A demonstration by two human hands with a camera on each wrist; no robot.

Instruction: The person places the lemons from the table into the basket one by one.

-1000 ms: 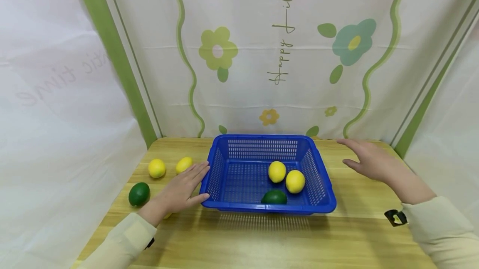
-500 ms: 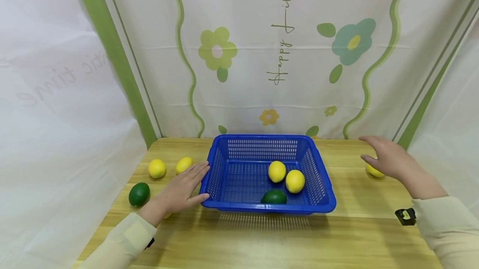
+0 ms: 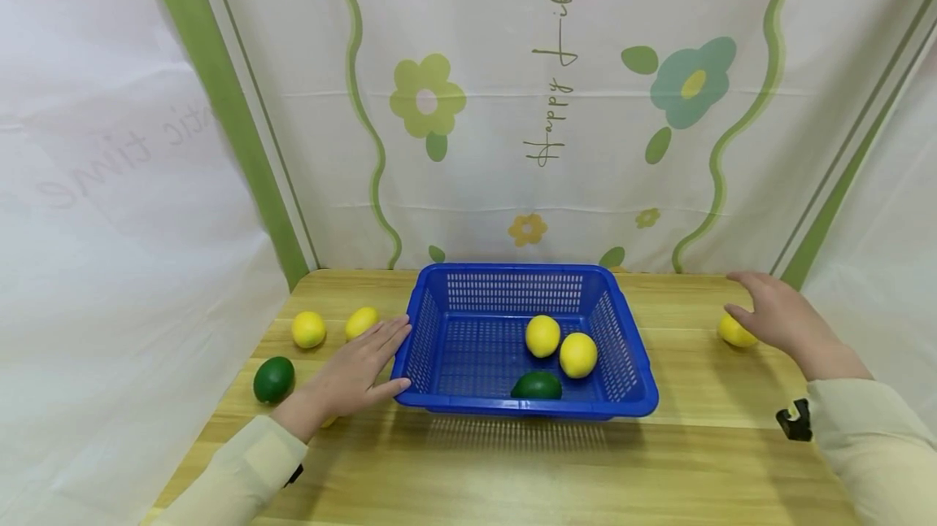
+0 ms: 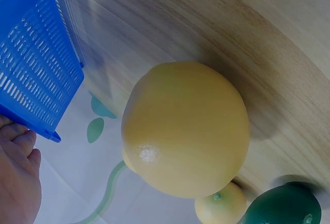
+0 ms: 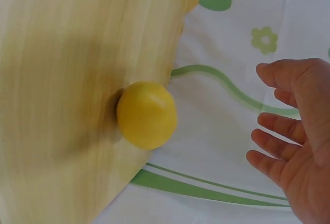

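A blue plastic basket (image 3: 468,407) stands mid-table with two yellow lemons (image 3: 542,336) and a dark green fruit, avocado-like (image 3: 537,386), inside. My left hand (image 3: 356,371) rests on the basket's left rim, fingers straight; the left wrist view shows its fingers at the rim (image 4: 31,127). Over the table's right side, my right hand (image 3: 786,319) hovers with fingers spread and nothing in them. Close beside it lies a single lemon (image 3: 734,332). In the right wrist view that lemon (image 5: 147,115) sits apart from the fingers.
Left of the basket lie two lemons (image 3: 308,330) and a dark green fruit (image 3: 274,380). Another yellow fruit (image 4: 186,131) is large in the left wrist view, mostly hidden under my left arm in the head view. A printed white curtain (image 3: 483,144) borders the wooden table.
My right hand has moved to the right, away from the basket, and the lemon beneath it has come into view. My left hand and the basket have stayed put.
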